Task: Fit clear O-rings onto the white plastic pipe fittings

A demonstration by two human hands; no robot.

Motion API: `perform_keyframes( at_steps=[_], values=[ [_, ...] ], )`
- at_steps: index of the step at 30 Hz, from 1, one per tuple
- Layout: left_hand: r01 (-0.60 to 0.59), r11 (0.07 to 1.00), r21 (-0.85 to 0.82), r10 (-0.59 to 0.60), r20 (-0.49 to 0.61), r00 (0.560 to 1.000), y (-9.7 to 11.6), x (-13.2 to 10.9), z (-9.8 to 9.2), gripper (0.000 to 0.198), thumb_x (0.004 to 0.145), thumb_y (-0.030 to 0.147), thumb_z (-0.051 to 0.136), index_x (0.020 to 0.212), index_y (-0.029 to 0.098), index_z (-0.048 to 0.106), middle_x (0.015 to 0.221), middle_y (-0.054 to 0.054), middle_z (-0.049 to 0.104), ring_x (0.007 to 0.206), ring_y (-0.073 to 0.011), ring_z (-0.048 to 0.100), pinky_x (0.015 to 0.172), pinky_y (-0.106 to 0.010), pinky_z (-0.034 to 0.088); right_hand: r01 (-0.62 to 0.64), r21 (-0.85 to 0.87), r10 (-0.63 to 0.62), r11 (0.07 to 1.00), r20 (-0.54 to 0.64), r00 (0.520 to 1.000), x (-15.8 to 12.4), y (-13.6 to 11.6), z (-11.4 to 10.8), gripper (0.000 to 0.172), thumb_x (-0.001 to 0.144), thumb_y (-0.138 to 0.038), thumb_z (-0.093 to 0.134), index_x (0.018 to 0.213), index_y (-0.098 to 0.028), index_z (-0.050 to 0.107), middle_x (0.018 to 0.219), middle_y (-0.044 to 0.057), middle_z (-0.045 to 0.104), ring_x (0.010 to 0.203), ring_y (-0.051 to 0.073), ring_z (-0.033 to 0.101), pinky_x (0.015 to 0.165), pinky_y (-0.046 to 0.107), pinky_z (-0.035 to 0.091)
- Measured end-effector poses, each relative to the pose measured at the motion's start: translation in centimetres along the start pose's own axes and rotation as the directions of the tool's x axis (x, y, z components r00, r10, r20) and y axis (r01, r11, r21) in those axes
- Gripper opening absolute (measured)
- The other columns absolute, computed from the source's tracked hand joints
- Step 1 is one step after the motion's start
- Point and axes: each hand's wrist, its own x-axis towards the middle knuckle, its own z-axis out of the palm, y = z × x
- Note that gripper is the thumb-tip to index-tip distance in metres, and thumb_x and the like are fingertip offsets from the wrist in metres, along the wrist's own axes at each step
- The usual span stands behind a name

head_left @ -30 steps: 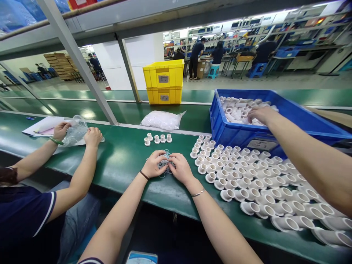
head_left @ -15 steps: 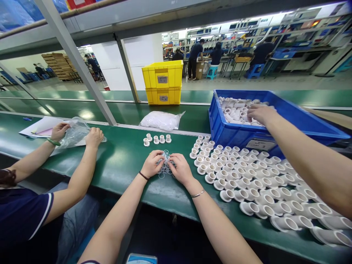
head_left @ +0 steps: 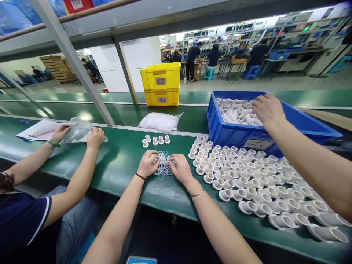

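Observation:
A loose pile of thin, translucent rings (head_left: 164, 165) lies on the green bench top in front of me. My left hand (head_left: 147, 163) rests at the pile's left edge, fingers bent and a little apart, fingertips at the rings. On the opposite edge, my right hand (head_left: 180, 168) touches the rings with its fingers apart. I see no ring clearly held in either hand. Just beyond the pile stand several short white flanged tubes (head_left: 155, 140). Many more white flanged tubes (head_left: 236, 172) stand in rows to the right of my right hand.
At right, a co-worker's hand (head_left: 271, 110) is over a blue bin (head_left: 233, 134) of white parts. Left, another co-worker's hands hold a clear plastic bag (head_left: 75, 131). A filled bag (head_left: 159, 121) and stacked yellow crates (head_left: 161, 84) stand behind. A metal post (head_left: 74, 62) slants at left.
My hands have moved apart, the left one leftward, uncovering more of the ring pile. The co-worker's hand at the blue bin has risen from the parts.

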Motion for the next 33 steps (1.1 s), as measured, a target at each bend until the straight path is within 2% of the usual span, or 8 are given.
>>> perform_keyframes(
  at_steps=[6, 9, 12, 15, 19, 24, 30, 33],
  values=[
    [-0.003, 0.999, -0.042, 0.004, 0.038, 0.999, -0.1, -0.2, -0.1, 0.007, 0.077, 0.024, 0.058, 0.082, 0.019, 0.059, 0.108, -0.009, 0.055, 0.100, -0.0218, 0.053, 0.088, -0.040, 0.046, -0.004, 0.002, 0.004, 1.000, -0.003, 1.000, -0.1, 0.1, 0.0, 0.007, 0.084, -0.020, 0.054, 0.088, -0.019, 0.060, 0.100, 0.009, 0.060, 0.100, 0.022, 0.052, 0.089, 0.039, 0.045],
    [0.086, 0.996, -0.014, -0.087, -0.101, 0.991, -0.8, -0.2, -0.2, 0.006, 0.079, 0.023, 0.056, 0.082, 0.019, 0.059, 0.110, -0.010, 0.053, 0.101, -0.0218, 0.053, 0.090, -0.040, 0.045, 0.003, 0.018, -0.002, 1.000, -0.005, 1.000, 0.0, 0.0, 0.0, 0.007, 0.084, -0.020, 0.053, 0.088, -0.019, 0.060, 0.098, 0.009, 0.060, 0.099, 0.023, 0.052, 0.088, 0.040, 0.045],
    [0.224, 0.974, 0.037, -0.204, -0.286, 0.936, -2.4, -0.2, -0.2, 0.007, 0.080, 0.022, 0.054, 0.082, 0.018, 0.059, 0.105, -0.010, 0.052, 0.102, -0.0224, 0.052, 0.092, -0.041, 0.043, 0.010, 0.036, -0.010, 0.999, -0.006, 1.000, 0.0, -0.2, -0.1, 0.007, 0.085, -0.019, 0.053, 0.087, -0.019, 0.060, 0.098, 0.009, 0.060, 0.098, 0.023, 0.052, 0.088, 0.040, 0.045],
    [0.324, 0.944, 0.058, -0.283, -0.360, 0.889, -4.7, 0.0, -0.3, 0.010, 0.080, 0.021, 0.053, 0.088, 0.017, 0.059, 0.102, -0.011, 0.051, 0.102, -0.0237, 0.051, 0.091, -0.042, 0.043, 0.005, 0.052, -0.005, 0.999, -0.012, 1.000, 0.0, -0.5, -0.3, 0.008, 0.085, -0.018, 0.052, 0.087, -0.019, 0.059, 0.099, 0.008, 0.059, 0.099, 0.022, 0.051, 0.088, 0.040, 0.044],
    [0.376, 0.921, 0.102, -0.328, -0.316, 0.890, -7.1, 1.2, -0.3, 0.023, 0.079, 0.020, 0.053, 0.101, 0.017, 0.060, 0.108, -0.013, 0.049, 0.107, -0.0257, 0.049, 0.094, -0.044, 0.040, -0.002, 0.075, 0.004, 0.997, -0.024, 1.000, -0.1, -0.5, -0.3, 0.009, 0.085, -0.019, 0.051, 0.088, -0.020, 0.060, 0.099, 0.009, 0.060, 0.099, 0.023, 0.052, 0.088, 0.041, 0.045],
    [0.419, 0.901, 0.112, -0.388, -0.224, 0.894, -8.6, 3.4, 0.3, 0.033, 0.072, 0.022, 0.060, 0.106, 0.019, 0.059, 0.110, -0.012, 0.051, 0.110, -0.0286, 0.047, 0.098, -0.047, 0.034, 0.001, 0.079, 0.004, 0.997, -0.067, 0.998, 0.0, -0.1, -0.3, 0.009, 0.085, -0.020, 0.052, 0.087, -0.020, 0.060, 0.097, 0.009, 0.060, 0.097, 0.022, 0.054, 0.087, 0.040, 0.046],
    [0.457, 0.889, 0.031, -0.437, -0.246, 0.865, -9.6, 2.6, 0.9, 0.027, 0.067, 0.024, 0.064, 0.094, 0.020, 0.058, 0.087, -0.008, 0.060, 0.083, -0.0254, 0.057, 0.086, -0.046, 0.042, 0.006, 0.092, 0.001, 0.996, -0.081, 0.997, 0.4, 0.1, -0.5, 0.008, 0.085, -0.020, 0.051, 0.088, -0.020, 0.059, 0.095, 0.008, 0.060, 0.096, 0.022, 0.054, 0.086, 0.039, 0.046],
    [0.510, 0.860, -0.012, -0.489, -0.305, 0.817, -9.6, 1.8, 0.5, 0.026, 0.071, 0.027, 0.061, 0.095, 0.019, 0.053, 0.086, -0.005, 0.059, 0.070, -0.0190, 0.057, 0.075, -0.038, 0.047, -0.007, 0.100, 0.016, 0.995, -0.084, 0.996, 0.5, 0.1, -0.4, 0.009, 0.087, -0.020, 0.051, 0.088, -0.020, 0.059, 0.096, 0.008, 0.060, 0.097, 0.021, 0.054, 0.087, 0.039, 0.045]
  ],
)
